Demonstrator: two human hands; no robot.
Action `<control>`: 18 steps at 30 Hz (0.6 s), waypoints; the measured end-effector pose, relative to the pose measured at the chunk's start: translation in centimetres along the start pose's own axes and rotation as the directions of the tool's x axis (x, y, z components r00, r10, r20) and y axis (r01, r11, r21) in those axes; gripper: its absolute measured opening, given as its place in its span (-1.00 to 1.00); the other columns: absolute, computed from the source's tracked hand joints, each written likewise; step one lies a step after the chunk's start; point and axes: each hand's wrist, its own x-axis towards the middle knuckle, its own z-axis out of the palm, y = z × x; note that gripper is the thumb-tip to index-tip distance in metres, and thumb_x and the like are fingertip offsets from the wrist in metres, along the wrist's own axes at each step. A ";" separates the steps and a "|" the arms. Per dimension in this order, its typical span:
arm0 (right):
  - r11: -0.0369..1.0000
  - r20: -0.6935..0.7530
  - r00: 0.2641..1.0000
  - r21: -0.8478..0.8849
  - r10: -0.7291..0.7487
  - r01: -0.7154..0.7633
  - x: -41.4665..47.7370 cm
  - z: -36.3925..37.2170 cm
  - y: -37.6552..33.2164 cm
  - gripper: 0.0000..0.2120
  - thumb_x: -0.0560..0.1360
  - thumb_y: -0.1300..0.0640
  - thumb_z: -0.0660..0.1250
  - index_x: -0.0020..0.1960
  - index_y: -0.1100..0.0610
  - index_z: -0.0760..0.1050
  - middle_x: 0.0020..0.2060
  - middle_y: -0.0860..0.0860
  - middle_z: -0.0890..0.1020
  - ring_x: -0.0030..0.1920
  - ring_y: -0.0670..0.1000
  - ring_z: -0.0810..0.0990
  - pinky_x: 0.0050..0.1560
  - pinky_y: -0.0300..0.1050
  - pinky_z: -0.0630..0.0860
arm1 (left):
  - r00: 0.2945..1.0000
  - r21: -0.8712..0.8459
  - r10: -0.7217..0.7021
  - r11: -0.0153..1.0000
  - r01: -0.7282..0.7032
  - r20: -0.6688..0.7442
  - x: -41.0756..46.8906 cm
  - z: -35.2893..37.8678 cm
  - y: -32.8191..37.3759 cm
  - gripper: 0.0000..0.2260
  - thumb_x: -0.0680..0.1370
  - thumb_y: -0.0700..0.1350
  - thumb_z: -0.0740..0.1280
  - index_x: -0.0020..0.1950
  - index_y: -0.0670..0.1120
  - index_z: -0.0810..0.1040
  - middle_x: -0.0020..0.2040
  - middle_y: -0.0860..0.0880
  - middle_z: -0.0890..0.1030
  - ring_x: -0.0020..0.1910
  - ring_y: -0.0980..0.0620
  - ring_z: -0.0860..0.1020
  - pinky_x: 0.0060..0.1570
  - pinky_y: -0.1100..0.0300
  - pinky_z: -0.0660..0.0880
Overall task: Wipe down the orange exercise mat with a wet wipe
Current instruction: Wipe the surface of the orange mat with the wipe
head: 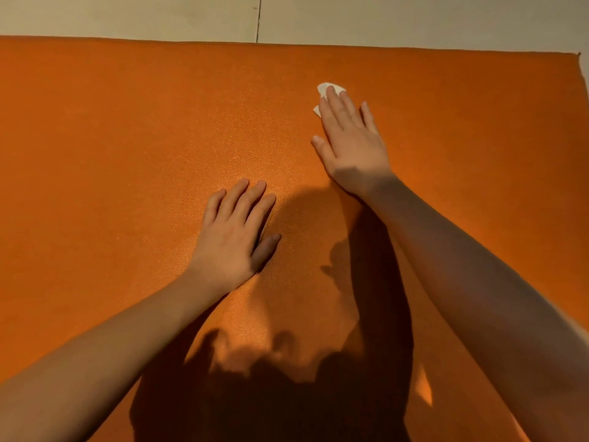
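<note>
Wet wipe (322,89) sits under flat fingers of right hand (352,138), pressed onto orange exercise mat (127,138) for scrubbing w/ even pressure; left hand (234,237) open, flat, prob. steadying mat

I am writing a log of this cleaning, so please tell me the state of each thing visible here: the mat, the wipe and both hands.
orange mat: unrolled, lying flat on the floor.
right hand: flat, fingers straight, pressing the wet wipe onto the mat.
wet wipe: on the mat, mostly covered by those fingers, white edges showing.
left hand: flat on the mat, fingers straight, holding nothing.
</note>
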 end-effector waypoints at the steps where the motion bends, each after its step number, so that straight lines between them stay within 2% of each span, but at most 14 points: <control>1: 0.999 -0.006 0.999 0.009 0.039 -0.039 0.1 0.1 -0.1 -0.42 0.68 -0.08 -0.04 0.60 0.15 -0.08 0.59 0.05 -0.07 0.58 0.04 -0.15 0.52 0.02 -0.26 | 1.000 0.001 0.004 1.000 -0.004 -0.004 0.7 -0.3 -0.5 -0.50 0.62 0.14 0.09 0.40 -0.17 0.41 0.39 -0.17 0.45 0.39 -0.21 0.36 0.31 -0.07 0.18; 3: 0.991 -0.012 0.991 0.034 0.130 -0.129 0.3 0.7 -1.8 -0.41 0.68 -0.09 -0.06 0.60 0.16 -0.09 0.59 0.06 -0.09 0.58 0.06 -0.17 0.53 0.02 -0.25 | 0.998 0.002 -0.064 0.998 0.064 0.015 2.3 -0.7 -1.8 -0.45 0.62 0.16 0.05 0.44 -0.19 0.37 0.42 -0.17 0.41 0.41 -0.22 0.33 0.32 -0.08 0.17; 4: 0.988 -0.012 0.989 0.052 0.144 -0.143 0.3 1.0 -2.7 -0.40 0.68 -0.10 -0.06 0.60 0.17 -0.09 0.59 0.07 -0.10 0.58 0.07 -0.18 0.53 0.02 -0.25 | 0.992 0.008 -0.124 0.992 0.124 0.029 3.0 -0.9 -2.3 -0.39 0.60 0.20 0.03 0.50 -0.19 0.31 0.49 -0.17 0.33 0.48 -0.22 0.25 0.39 -0.11 0.11; 6: 0.995 -0.003 0.997 0.058 0.081 -0.081 0.2 1.4 -3.3 -0.39 0.67 -0.12 -0.04 0.60 0.17 -0.08 0.59 0.07 -0.09 0.58 0.06 -0.18 0.53 0.01 -0.26 | 0.976 0.051 -0.206 0.978 0.203 0.063 3.8 -0.8 -2.9 -0.31 0.59 0.26 -0.04 0.57 -0.17 0.16 0.58 -0.16 0.15 0.56 -0.19 0.05 0.48 -0.13 -0.05; 9: 0.999 0.003 1.000 -0.029 -0.016 0.016 0.8 0.6 -1.0 -0.39 0.67 -0.12 -0.04 0.60 0.14 -0.09 0.59 0.05 -0.08 0.58 0.03 -0.17 0.53 0.04 -0.27 | 0.973 0.118 -0.209 0.973 0.198 0.092 3.8 -0.4 -2.8 -0.28 0.58 0.29 -0.10 0.59 -0.16 0.07 0.60 -0.15 0.06 0.58 -0.17 -0.04 0.50 -0.13 -0.13; 11: 0.998 -0.029 0.998 -0.030 0.060 -0.061 2.2 0.0 0.2 -0.40 0.67 -0.11 -0.07 0.60 0.15 -0.10 0.59 0.07 -0.07 0.58 0.05 -0.16 0.52 0.05 -0.26 | 0.973 0.118 -0.210 0.973 0.198 0.098 3.7 -0.6 -2.8 -0.28 0.58 0.30 -0.13 0.60 -0.15 0.05 0.60 -0.15 0.04 0.58 -0.16 -0.07 0.51 -0.13 -0.14; 14: 0.966 -0.027 0.966 0.039 0.258 -0.257 4.5 0.0 -1.6 -0.37 0.67 -0.13 -0.09 0.59 0.20 -0.13 0.59 0.11 -0.11 0.58 0.09 -0.19 0.53 0.03 -0.25 | 0.973 0.118 -0.208 0.973 0.197 0.096 3.8 -0.6 -2.8 -0.28 0.58 0.29 -0.13 0.59 -0.16 0.06 0.60 -0.16 0.05 0.58 -0.16 -0.06 0.50 -0.13 -0.14; 15: 0.966 -0.007 0.967 0.048 0.254 -0.253 4.8 0.2 -2.6 -0.35 0.67 -0.15 -0.09 0.59 0.21 -0.15 0.59 0.11 -0.14 0.57 0.09 -0.21 0.53 0.02 -0.25 | 0.974 0.119 -0.207 0.974 0.195 0.096 3.8 -0.5 -2.8 -0.28 0.59 0.29 -0.13 0.59 -0.16 0.07 0.60 -0.16 0.05 0.58 -0.17 -0.05 0.50 -0.13 -0.13; 16: 0.981 0.013 0.982 0.035 0.190 -0.190 4.8 0.4 -3.3 -0.34 0.66 -0.17 -0.08 0.59 0.20 -0.16 0.59 0.10 -0.15 0.57 0.09 -0.22 0.53 0.01 -0.25 | 0.974 0.120 -0.205 0.974 0.193 0.099 3.8 -0.4 -2.7 -0.28 0.59 0.29 -0.13 0.59 -0.16 0.07 0.60 -0.16 0.06 0.58 -0.17 -0.05 0.50 -0.13 -0.13; 18: 1.000 0.042 0.999 -0.021 -0.010 0.011 4.3 0.3 -3.2 -0.34 0.66 -0.17 -0.07 0.60 0.18 -0.15 0.59 0.08 -0.14 0.57 0.05 -0.20 0.54 0.01 -0.26 | 0.973 0.121 -0.203 0.974 0.190 0.106 3.8 -0.4 -2.7 -0.28 0.59 0.30 -0.14 0.59 -0.16 0.06 0.60 -0.16 0.05 0.58 -0.17 -0.06 0.49 -0.13 -0.14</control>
